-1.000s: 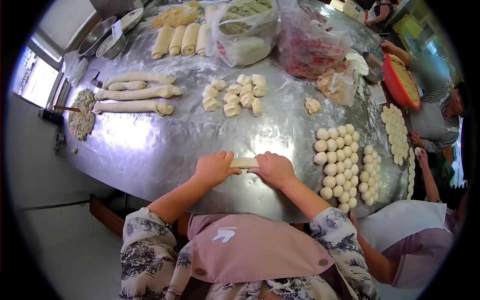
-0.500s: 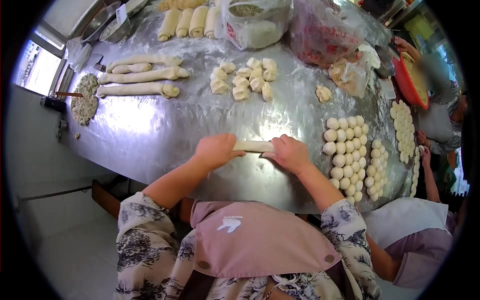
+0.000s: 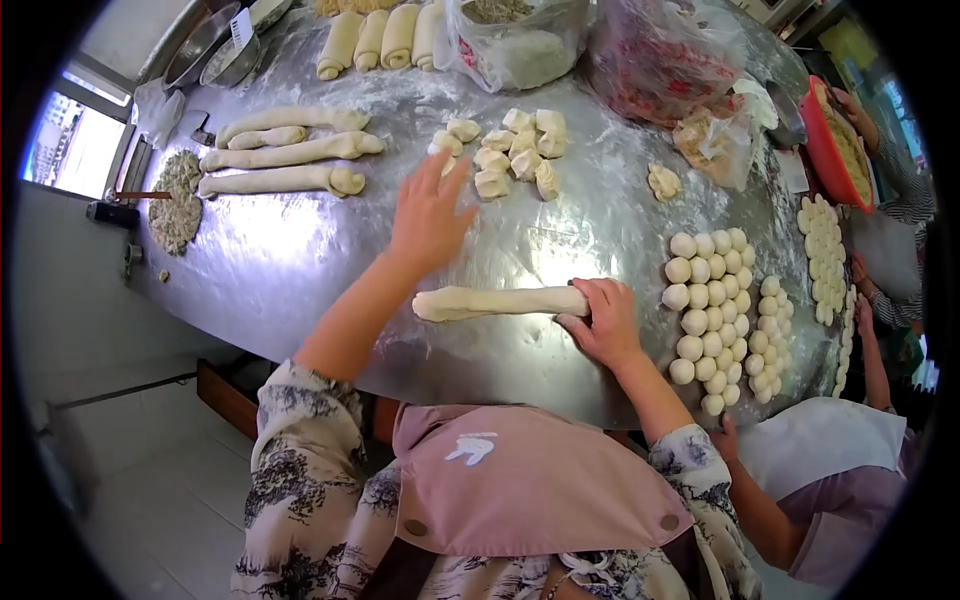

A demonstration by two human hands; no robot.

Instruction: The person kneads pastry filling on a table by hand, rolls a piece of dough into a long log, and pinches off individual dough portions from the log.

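Observation:
A smooth dough roll (image 3: 500,303) lies crosswise over the metal table (image 3: 400,360) in front of me. My right hand (image 3: 606,318) is closed around its right end. The left end of the roll is free. My left hand (image 3: 430,218) is raised off the roll, fingers spread, holding nothing. Its fingertips overlap the nearest of the cut dough pieces (image 3: 493,160); whether they touch cannot be made out. Three long dough strips and a shorter one (image 3: 285,180) lie to the left.
Rows of dough balls (image 3: 712,300) are at the right, beyond them flattened rounds (image 3: 822,255). Plastic bags (image 3: 520,50), thick rolls (image 3: 397,38) and metal bowls (image 3: 230,65) stand at the back. Co-workers are at the right, near a red basin (image 3: 835,150).
My left hand has let go of the dough roll and moved up toward the cut pieces, opening its fingers. More of the roll shows. My right hand stays on its right end.

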